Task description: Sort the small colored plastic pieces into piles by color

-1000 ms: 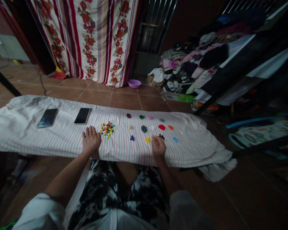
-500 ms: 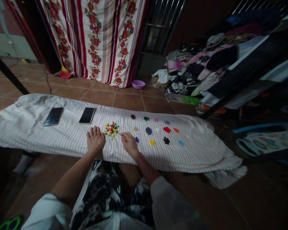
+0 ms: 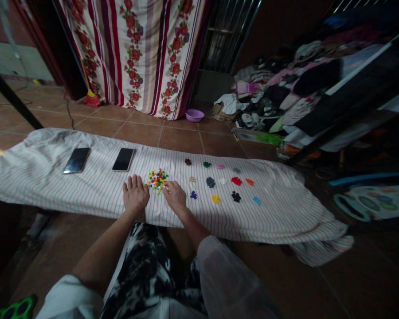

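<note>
My left hand lies flat on the striped cloth, fingers stretched out, just left of a mixed heap of small coloured pieces. At the right edge of that heap is my right hand, its thumb and fingers drawn together. Whatever is between those fingertips is too small to make out. Small piles sorted by colour lie to the right, among them a purple-blue pile, a yellow pile, a black pile, a red pile and a dark grey pile.
Two dark-screened phones rest on the cloth to the left. The striped cloth covers a long low surface. Beyond it are a purple basin, a floral curtain and a heap of clothes.
My right hand has shifted left, from beside the heap to its right edge. My left hand stays flat in the same place on the cloth.
</note>
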